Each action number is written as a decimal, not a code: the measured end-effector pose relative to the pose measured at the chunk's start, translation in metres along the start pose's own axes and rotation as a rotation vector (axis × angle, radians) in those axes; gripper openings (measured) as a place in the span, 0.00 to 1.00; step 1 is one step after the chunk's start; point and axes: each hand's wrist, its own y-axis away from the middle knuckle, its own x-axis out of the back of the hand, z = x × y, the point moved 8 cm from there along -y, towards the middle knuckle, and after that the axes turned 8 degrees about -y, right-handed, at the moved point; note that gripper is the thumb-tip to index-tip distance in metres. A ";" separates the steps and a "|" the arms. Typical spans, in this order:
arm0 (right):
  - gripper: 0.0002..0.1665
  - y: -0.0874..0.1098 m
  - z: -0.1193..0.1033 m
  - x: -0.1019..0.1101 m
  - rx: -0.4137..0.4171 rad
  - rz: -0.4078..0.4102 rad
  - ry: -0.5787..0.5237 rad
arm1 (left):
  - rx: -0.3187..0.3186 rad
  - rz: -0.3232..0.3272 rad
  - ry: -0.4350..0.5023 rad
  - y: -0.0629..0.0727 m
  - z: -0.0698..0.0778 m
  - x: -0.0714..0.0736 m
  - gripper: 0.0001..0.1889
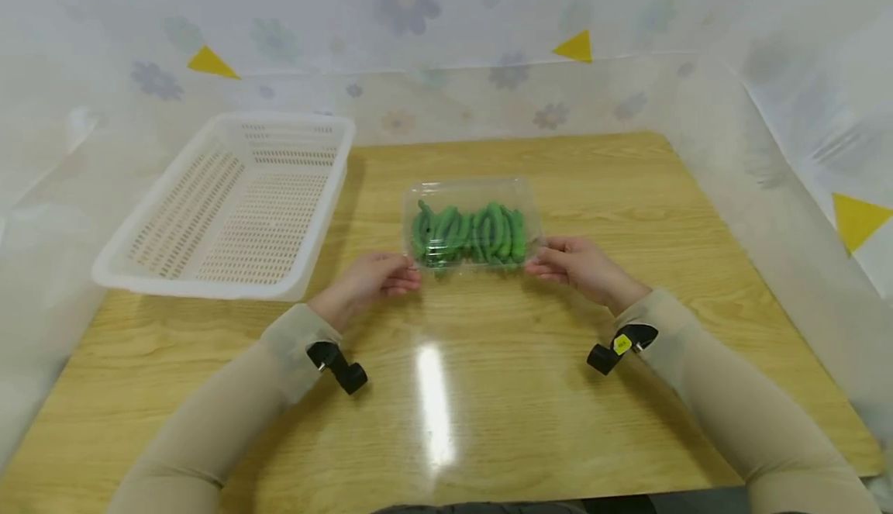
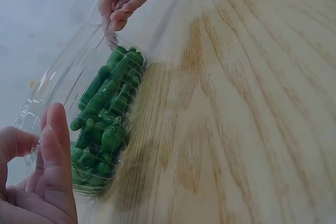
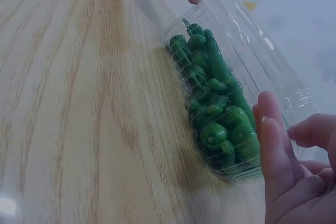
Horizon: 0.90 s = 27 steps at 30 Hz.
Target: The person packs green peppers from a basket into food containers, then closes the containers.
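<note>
A clear plastic clamshell box [image 1: 472, 188] lies on the wooden table, with green peppers [image 1: 491, 231] packed in two rows inside. Its lid is down over them. My left hand [image 1: 382, 275] pinches the rim at the box's near left corner. On the other side, my right hand [image 1: 575, 266] grips the near right corner the same way. Close up in the left wrist view, the left thumb and fingers [image 2: 55, 156] meet at the clear edge. The right wrist view shows the right fingers [image 3: 275, 145] against the rim beside the peppers.
A white slotted plastic basket [image 1: 307, 266] stands at the left of the wooden table [image 1: 523, 390]. A pale flowered sheet [image 1: 446, 95] with yellow triangles hangs behind the table and along its sides. Black camera mounts [image 1: 338, 367] sit on both wrists.
</note>
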 end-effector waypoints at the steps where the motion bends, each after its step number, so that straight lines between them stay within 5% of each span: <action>1: 0.30 0.000 0.000 0.000 -0.002 0.002 0.002 | 0.003 0.002 -0.003 0.000 0.000 0.001 0.19; 27: 0.31 0.001 0.002 0.000 -0.003 0.006 0.030 | -0.025 -0.009 -0.027 -0.002 -0.004 0.000 0.18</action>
